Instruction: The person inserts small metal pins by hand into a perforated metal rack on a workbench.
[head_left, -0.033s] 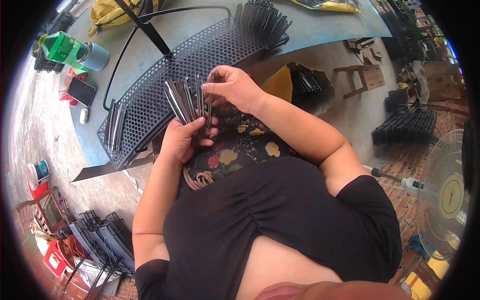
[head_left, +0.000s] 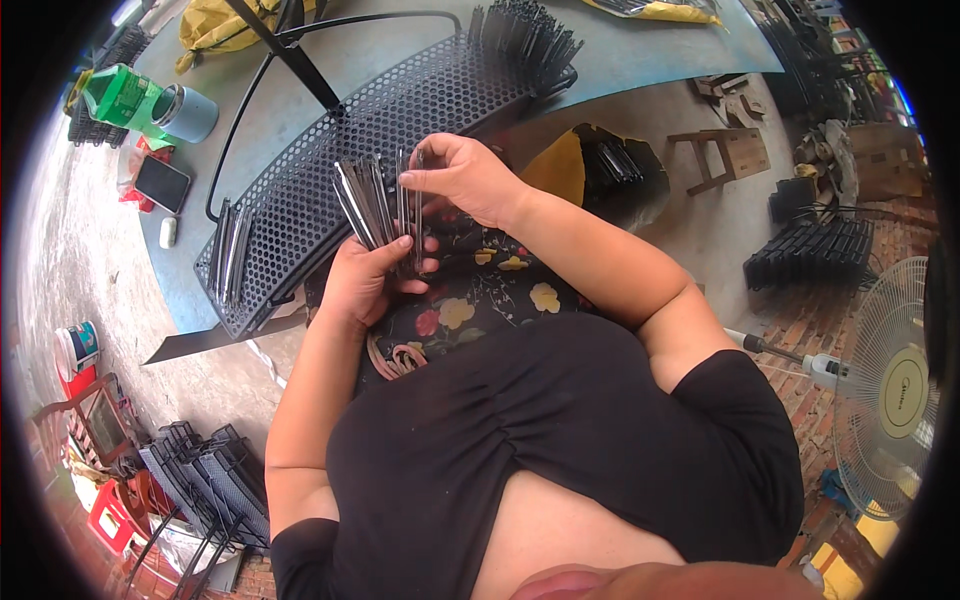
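My left hand (head_left: 365,280) is closed around a fanned bunch of thin, dark, shiny strips (head_left: 363,200), which stand up from the fingers. At the bunch's right side my right hand (head_left: 470,180) has thumb and forefinger pinched on the upper part of a narrow strip (head_left: 417,215). Whether one or two strips are in that pinch is hard to tell. Both hands are above my flowered cloth (head_left: 500,270), in front of a curved black perforated metal panel (head_left: 290,190). More strips (head_left: 230,255) lie at the panel's left end, and a dense pile (head_left: 525,50) rests at its far right.
The panel lies on a blue-grey table (head_left: 640,45). A green bottle (head_left: 120,95), a blue cup (head_left: 187,113) and a phone (head_left: 162,184) are on its left. To the right are a wooden stool (head_left: 722,158), stacked black parts (head_left: 808,252) and a fan (head_left: 895,390).
The bunch in my left hand has shifted very slightly to the right, and its strips sit a little more upright. My right fingers have barely moved.
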